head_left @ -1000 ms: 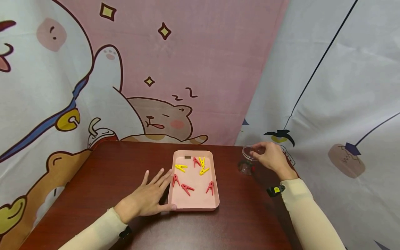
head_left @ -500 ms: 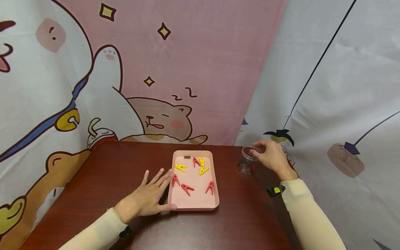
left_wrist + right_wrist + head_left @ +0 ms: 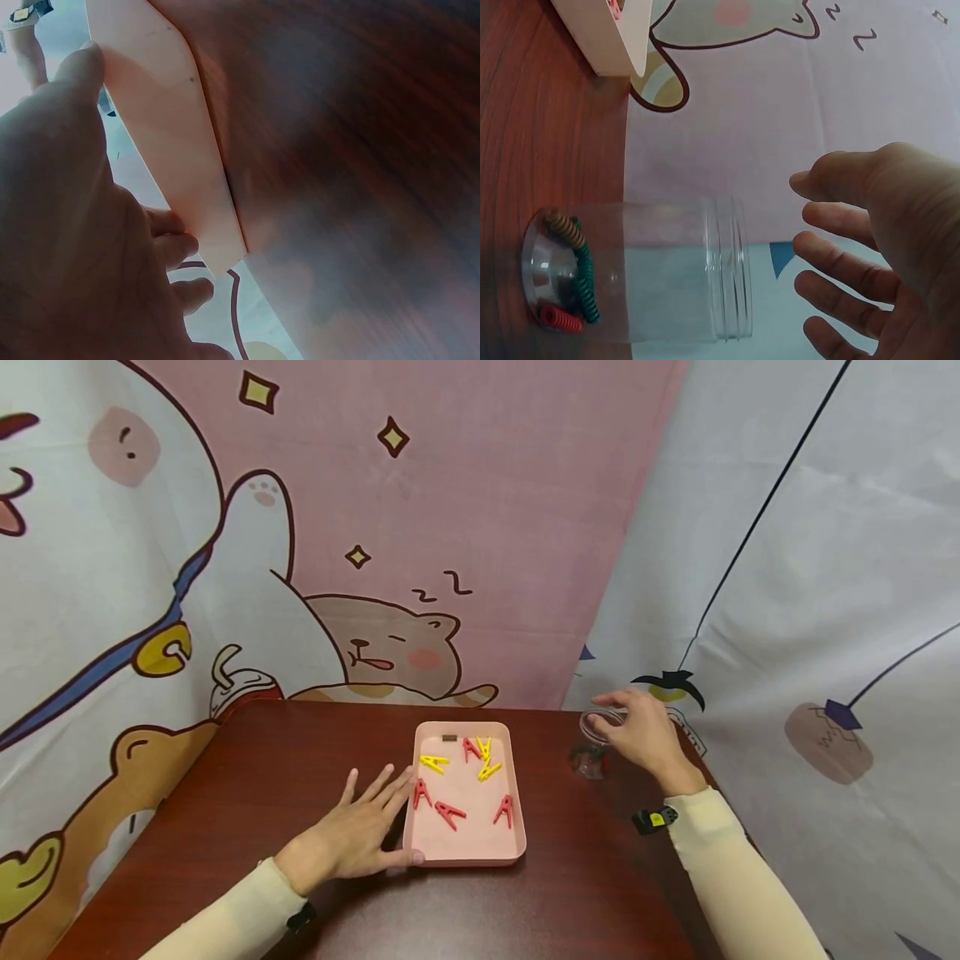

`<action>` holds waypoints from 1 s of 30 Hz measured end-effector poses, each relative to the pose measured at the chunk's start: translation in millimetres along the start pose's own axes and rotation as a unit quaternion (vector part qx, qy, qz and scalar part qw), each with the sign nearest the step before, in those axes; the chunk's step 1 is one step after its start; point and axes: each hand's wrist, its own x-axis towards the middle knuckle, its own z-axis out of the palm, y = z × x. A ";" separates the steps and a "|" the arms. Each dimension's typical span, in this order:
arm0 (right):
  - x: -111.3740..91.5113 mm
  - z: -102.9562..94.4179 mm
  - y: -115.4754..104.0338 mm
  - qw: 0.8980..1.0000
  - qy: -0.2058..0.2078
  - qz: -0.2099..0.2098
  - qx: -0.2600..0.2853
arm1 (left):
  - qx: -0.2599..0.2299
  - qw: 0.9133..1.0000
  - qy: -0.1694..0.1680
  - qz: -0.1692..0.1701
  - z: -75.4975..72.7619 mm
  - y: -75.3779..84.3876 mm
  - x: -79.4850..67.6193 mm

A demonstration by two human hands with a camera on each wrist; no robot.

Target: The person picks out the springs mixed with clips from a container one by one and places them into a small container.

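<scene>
My left hand lies spread beside the pink tray, thumb and fingertips at its left wall. In the left wrist view those fingers run along the outer wall. Red clothespins and yellow clothespins lie scattered in the tray, with a small dark coil spring near its far end. To the right stands a clear open jar. A brown spring, a green spring and a red spring sit at its bottom. Just above the mouth, my right hand holds nothing, its fingers loosely bent.
The dark reddish-brown table carries the tray and jar. Behind it hangs a cartoon-printed cloth, close to the table's far edge. On the right side, a pale part of the cloth comes near the right arm.
My right hand has shifted slightly left and up, from the jar's right rim to over its mouth. The left hand, tray and clothespins stay where they were.
</scene>
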 end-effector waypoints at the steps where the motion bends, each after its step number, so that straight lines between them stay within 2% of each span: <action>1: 0.3 0.4 -2.1 1.000 -0.001 -0.003 -0.001 | 0.002 1.000 -0.001 -0.001 0.1 -0.2 0.2; 15: -0.7 7.2 -19.6 1.000 -0.021 -0.008 0.008 | 0.005 1.000 -0.005 -0.002 0.7 -1.8 1.0; 22: 2.4 16.5 -26.9 0.999 -0.028 -0.023 0.005 | 0.005 1.000 -0.003 0.000 -0.4 -0.4 -0.2; 30: 5.6 29.2 -41.1 0.999 -0.048 -0.013 0.002 | 0.011 1.000 0.000 0.001 2.0 -2.8 0.6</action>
